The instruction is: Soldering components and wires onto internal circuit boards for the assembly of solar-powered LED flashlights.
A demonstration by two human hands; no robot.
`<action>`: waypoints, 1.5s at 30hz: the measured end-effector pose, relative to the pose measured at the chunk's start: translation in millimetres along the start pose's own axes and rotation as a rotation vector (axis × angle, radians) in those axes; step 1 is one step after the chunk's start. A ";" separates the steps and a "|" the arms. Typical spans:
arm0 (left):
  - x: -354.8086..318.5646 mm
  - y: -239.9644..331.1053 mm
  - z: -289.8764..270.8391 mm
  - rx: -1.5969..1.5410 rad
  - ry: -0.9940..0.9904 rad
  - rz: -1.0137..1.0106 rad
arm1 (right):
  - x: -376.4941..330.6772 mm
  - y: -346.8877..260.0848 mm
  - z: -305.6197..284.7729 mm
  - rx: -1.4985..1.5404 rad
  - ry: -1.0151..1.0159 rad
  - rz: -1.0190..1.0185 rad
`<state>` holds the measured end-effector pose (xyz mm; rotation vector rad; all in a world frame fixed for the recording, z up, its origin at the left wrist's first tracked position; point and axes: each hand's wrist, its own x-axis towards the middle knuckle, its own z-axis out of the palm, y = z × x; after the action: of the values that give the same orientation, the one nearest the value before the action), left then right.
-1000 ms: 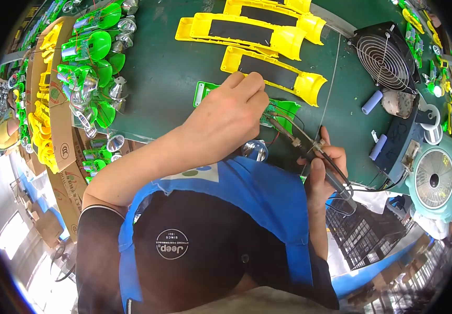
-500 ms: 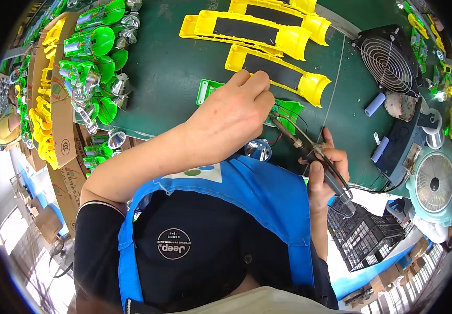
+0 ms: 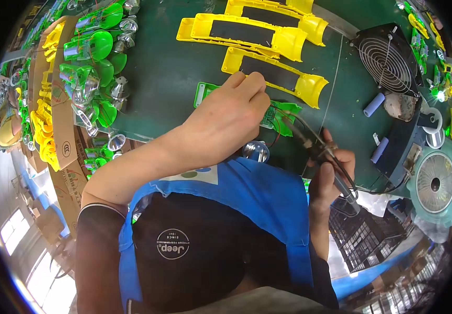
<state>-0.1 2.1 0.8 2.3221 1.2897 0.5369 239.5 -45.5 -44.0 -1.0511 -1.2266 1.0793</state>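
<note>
Green casing [image 3: 283, 127] lies on the worktop [image 3: 168, 99], partly hidden by the left hand [image 3: 231, 115], whose fingers curl down over its middle; their tips are out of sight, so I cannot tell what they grip. The right hand [image 3: 331, 175] has its fingers and thumb closed around the handle of a soldering iron [image 3: 310, 144], its front end over the casing's flared end; whether the tip touches is unclear. Just beside the casing, on the wearer's side, sits a silver reflector [image 3: 256, 150]. Beyond the left hand lies a yellow shell [image 3: 276, 76] with a dark strip, and more yellow shells [image 3: 247, 34] farther off. To the right stand a black fan [image 3: 386, 57] and, nearer the wearer, a teal fan [image 3: 435, 180], with two purple cylinders [image 3: 374, 104] between. At the left, green assemblies [image 3: 100, 47] line the edge beside a cardboard box [image 3: 64, 112] of yellow parts [image 3: 42, 123].
</note>
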 end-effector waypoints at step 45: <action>4.7 5.0 -3.1 0.029 -0.054 -0.032 | 63.6 22.4 17.9 -0.065 0.007 -0.329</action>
<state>4.1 4.4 6.6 2.3192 1.3156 0.4446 222.8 21.5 -53.7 -0.8624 -1.3806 0.7856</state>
